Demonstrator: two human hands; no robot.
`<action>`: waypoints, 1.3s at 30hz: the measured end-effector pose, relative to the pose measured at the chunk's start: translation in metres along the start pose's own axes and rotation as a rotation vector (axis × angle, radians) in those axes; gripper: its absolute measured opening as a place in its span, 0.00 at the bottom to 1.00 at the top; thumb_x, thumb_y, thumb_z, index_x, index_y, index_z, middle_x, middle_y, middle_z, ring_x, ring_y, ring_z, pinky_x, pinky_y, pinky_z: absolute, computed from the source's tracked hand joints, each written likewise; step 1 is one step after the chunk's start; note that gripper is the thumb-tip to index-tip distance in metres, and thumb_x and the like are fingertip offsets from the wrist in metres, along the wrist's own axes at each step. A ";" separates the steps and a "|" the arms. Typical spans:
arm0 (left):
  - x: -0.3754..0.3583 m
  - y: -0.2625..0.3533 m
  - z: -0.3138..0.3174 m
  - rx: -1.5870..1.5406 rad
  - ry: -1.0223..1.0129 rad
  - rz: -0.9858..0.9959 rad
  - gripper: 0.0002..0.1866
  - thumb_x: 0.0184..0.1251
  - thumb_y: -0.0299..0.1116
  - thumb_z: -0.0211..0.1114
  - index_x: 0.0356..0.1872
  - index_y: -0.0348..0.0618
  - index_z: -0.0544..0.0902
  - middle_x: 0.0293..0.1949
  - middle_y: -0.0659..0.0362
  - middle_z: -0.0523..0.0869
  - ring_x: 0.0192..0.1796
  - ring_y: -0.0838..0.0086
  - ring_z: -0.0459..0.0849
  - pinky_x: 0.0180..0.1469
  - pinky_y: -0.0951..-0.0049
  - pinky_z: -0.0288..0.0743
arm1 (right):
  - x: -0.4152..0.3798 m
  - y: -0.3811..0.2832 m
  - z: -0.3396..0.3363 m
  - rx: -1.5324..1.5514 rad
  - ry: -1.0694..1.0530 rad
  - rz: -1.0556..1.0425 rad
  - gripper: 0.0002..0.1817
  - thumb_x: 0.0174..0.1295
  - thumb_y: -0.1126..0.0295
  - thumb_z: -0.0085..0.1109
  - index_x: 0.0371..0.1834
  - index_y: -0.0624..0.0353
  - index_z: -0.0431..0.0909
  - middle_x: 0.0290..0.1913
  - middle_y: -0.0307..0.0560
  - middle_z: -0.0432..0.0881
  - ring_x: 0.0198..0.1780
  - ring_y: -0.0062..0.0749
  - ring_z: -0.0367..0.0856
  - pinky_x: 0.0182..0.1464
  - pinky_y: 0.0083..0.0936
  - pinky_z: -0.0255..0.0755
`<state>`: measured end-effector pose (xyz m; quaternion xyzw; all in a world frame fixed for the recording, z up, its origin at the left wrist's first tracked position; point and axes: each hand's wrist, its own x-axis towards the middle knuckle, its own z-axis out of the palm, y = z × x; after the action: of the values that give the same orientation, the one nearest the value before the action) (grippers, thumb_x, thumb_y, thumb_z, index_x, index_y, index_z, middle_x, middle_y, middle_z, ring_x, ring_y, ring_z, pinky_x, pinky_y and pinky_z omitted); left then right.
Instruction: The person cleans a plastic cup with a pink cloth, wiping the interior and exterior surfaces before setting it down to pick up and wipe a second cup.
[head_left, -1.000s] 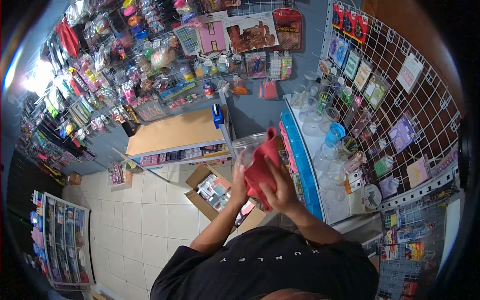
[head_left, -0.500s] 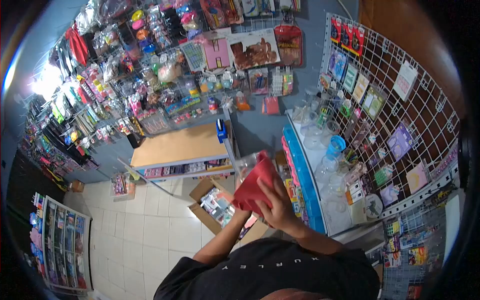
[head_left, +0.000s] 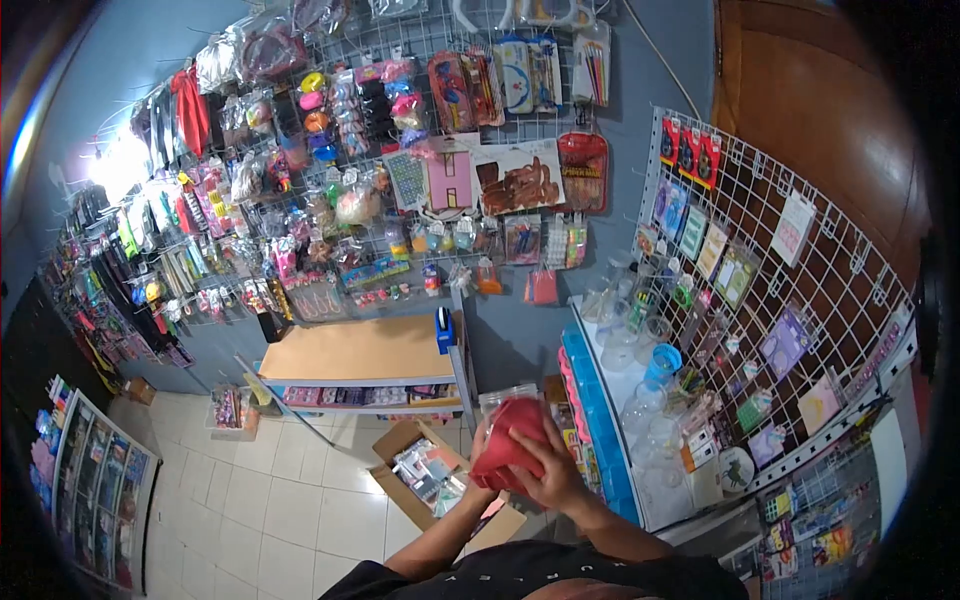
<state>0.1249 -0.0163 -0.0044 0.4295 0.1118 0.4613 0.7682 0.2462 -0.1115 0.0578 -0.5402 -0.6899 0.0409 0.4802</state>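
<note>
Clearly, from the head view, we read pale lettering only in part, upside down, across the black shirt [head_left: 540, 575]; the yellow lettering on the red bag [head_left: 582, 172] on the wall looked like "Spider-Man". We counted one red cloth [head_left: 515, 425], one clear container [head_left: 508, 394] partly covered by it, and three red packets [head_left: 690, 155] side by side on the right-hand grid [head_left: 830, 235]. The right hand [head_left: 550, 475] had its fingers spread and bent over the cloth, pressing it against the container. The left hand [head_left: 479, 441] was mostly hidden at the far side; we could not tell how far its fingers closed. The cloth and container were above the floor, between the wooden-topped shelf [head_left: 350, 347] and the blue-edged counter [head_left: 650, 505], near an open cardboard box [head_left: 393, 447]. Pale floor tiles [head_left: 290, 525] stretched left of the box, giving open room.
</note>
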 end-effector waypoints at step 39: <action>0.003 0.019 0.008 -0.324 0.307 -0.316 0.44 0.71 0.72 0.40 0.73 0.46 0.60 0.67 0.50 0.72 0.69 0.56 0.72 0.70 0.52 0.67 | -0.030 0.028 -0.006 0.374 0.087 0.311 0.23 0.68 0.64 0.58 0.63 0.65 0.73 0.56 0.58 0.80 0.59 0.47 0.79 0.62 0.35 0.70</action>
<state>0.1188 -0.0142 0.0157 0.2034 0.2173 0.4074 0.8634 0.2688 -0.1262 0.0267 -0.5426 -0.5576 0.2182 0.5890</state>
